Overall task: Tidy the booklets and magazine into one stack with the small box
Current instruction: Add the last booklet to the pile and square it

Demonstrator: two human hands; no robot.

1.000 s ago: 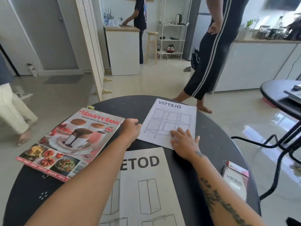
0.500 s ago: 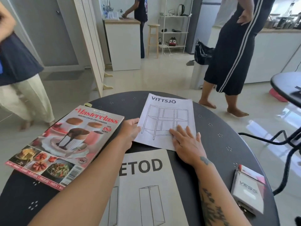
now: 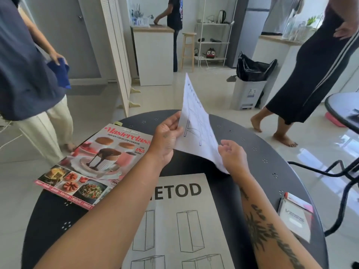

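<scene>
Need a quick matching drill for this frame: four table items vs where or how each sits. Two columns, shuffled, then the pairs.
Items:
1. thin white booklet
2. magazine
3. large booklet
4. small box

States:
A. flat on the table's near middle, between the forearms
B. lifted and tilted, pinched by the left hand, right hand at its lower corner
C. by the table's right edge
D. flat on the left, overhanging the table's edge

Pairs: 1-B, 2-D, 3-A, 4-C
</scene>
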